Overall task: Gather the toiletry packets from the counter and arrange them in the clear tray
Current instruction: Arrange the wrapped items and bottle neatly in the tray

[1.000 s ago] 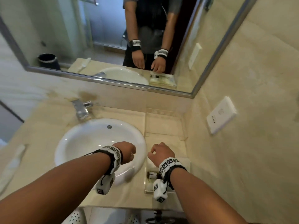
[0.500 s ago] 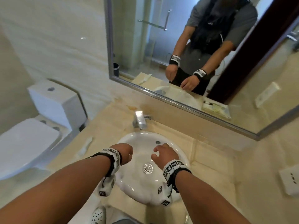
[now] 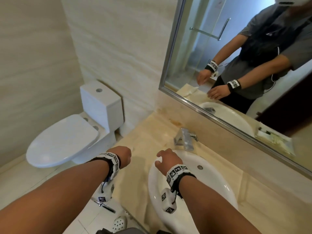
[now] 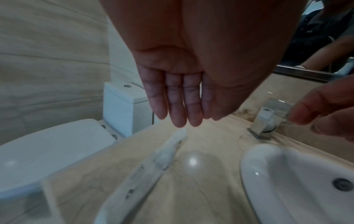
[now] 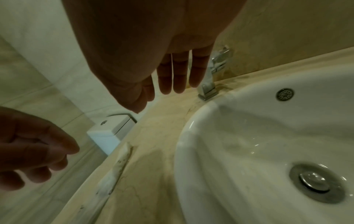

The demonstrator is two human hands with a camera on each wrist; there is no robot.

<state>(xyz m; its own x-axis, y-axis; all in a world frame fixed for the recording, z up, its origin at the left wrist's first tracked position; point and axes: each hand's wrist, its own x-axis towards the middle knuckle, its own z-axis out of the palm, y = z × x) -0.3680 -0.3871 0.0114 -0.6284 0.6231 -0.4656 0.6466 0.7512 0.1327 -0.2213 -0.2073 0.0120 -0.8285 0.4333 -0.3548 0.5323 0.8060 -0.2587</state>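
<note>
A long white toiletry packet (image 4: pixel 153 163) lies flat on the beige counter (image 3: pixel 152 132) left of the sink, also visible in the right wrist view (image 5: pixel 116 169). My left hand (image 4: pixel 182 106) hovers just above its far end, fingers straight and together, holding nothing. In the head view, that left hand (image 3: pixel 125 156) hides nearly all of the packet. My right hand (image 3: pixel 166 159) hangs over the sink's left rim with relaxed, empty fingers (image 5: pixel 178 78). The clear tray (image 3: pixel 273 141) shows only as a reflection in the mirror.
A white sink (image 3: pixel 211 179) with a chrome faucet (image 3: pixel 184 137) fills the counter's right part. A white toilet (image 3: pixel 67 139) stands left of the counter, below its edge. The mirror (image 3: pixel 236 56) runs along the back wall. A perforated slipper (image 3: pixel 119 223) lies on the floor.
The view swung left, away from the tray side and toward the toilet. Both hands moved left across the sink, the left one reaching the packet on the counter.
</note>
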